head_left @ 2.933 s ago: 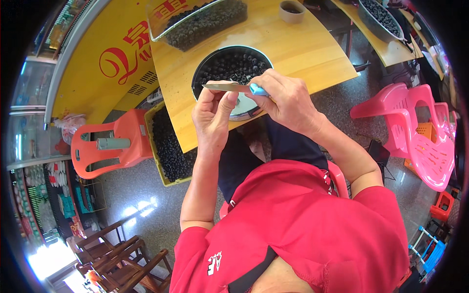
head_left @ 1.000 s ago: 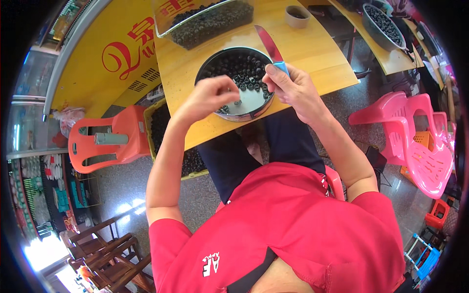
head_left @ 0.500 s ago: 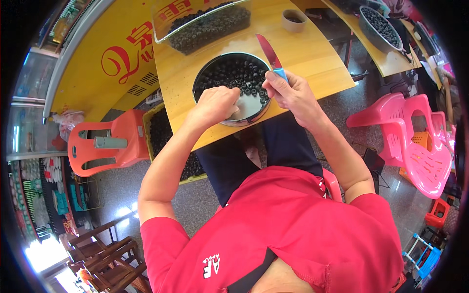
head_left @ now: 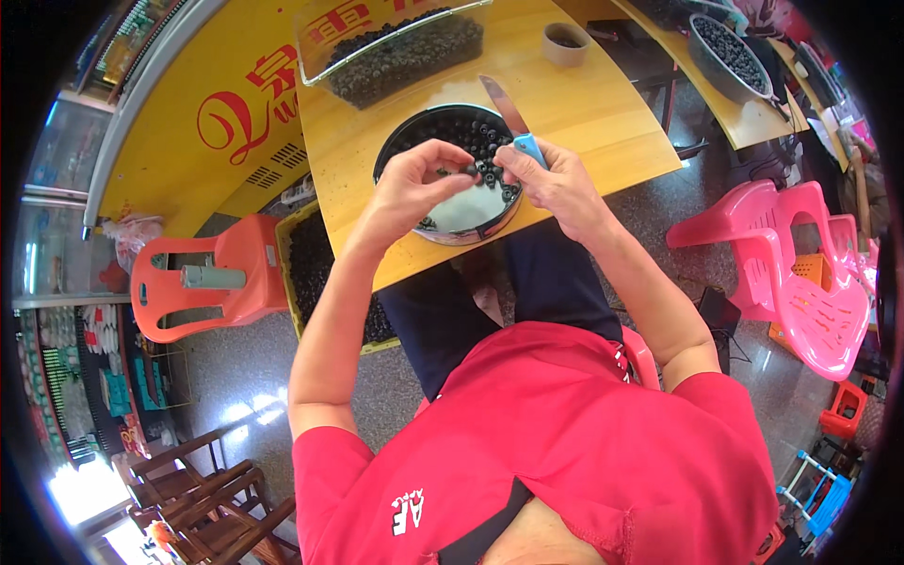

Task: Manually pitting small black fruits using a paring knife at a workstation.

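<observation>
On the wooden table a round metal pan (head_left: 388, 141) holds many small dark round pieces (head_left: 459, 129), like berries, with pale rings on some. Its bottom shows bare on the near side. My left hand (head_left: 421, 182) is over the pan, thumb and forefinger curled together on a small dark round piece (head_left: 472, 171) at their tips. My right hand (head_left: 557, 188) is closed around the blue handle of a knife (head_left: 506, 105) at the pan's right rim. The blade points up and away to the left. Whether its fingertips also pinch a piece, I cannot tell.
At the table's (head_left: 603, 122) far side stand a clear bin (head_left: 405, 61) of dark pieces and a small round cup (head_left: 565, 49). A yellow crate (head_left: 292, 226) sits below at left, by an orange chair (head_left: 207, 273). Pink chairs (head_left: 772, 254) stand right, below a filled bowl (head_left: 727, 58).
My left hand has lifted from the pan and turned, its thumb and forefinger now toward my right hand. The knife and right hand have shifted slightly left and nearer, the blade tilting more leftward.
</observation>
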`<move>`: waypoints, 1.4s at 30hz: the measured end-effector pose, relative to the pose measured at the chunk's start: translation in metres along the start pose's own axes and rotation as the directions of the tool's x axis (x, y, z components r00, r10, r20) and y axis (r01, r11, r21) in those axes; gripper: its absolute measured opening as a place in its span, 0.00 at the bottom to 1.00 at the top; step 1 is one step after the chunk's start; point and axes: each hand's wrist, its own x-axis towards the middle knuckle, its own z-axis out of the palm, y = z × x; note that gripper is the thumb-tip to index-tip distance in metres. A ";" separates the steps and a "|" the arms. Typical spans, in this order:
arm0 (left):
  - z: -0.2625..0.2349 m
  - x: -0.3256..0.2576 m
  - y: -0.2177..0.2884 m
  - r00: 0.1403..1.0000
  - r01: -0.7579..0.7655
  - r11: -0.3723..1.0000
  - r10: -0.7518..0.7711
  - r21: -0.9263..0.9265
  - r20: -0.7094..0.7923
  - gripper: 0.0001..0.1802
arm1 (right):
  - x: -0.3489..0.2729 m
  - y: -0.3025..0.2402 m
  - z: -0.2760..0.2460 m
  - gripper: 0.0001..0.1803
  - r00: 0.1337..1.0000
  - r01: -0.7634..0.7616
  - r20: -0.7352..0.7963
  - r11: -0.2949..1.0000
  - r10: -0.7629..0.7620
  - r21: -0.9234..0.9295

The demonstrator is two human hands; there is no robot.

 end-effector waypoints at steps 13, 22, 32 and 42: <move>0.037 -0.035 0.029 0.940 -0.135 0.863 -0.044 -0.486 -0.340 0.14 | -0.006 -0.014 0.027 0.12 0.993 0.104 0.057 0.994 -0.107 0.042; 0.046 -0.040 0.029 0.920 -0.080 0.883 -0.113 -0.462 -0.376 0.14 | -0.005 -0.016 0.025 0.09 0.993 0.090 0.072 0.993 -0.096 0.080; 0.052 -0.041 0.028 0.915 -0.118 0.869 -0.093 -0.480 -0.392 0.12 | -0.009 -0.021 0.021 0.10 0.993 0.028 0.113 0.993 -0.042 0.117; 0.063 -0.040 0.020 0.893 -0.216 0.778 -0.086 -0.590 -0.441 0.10 | -0.009 -0.019 0.025 0.10 0.984 0.170 0.047 0.982 -0.174 0.079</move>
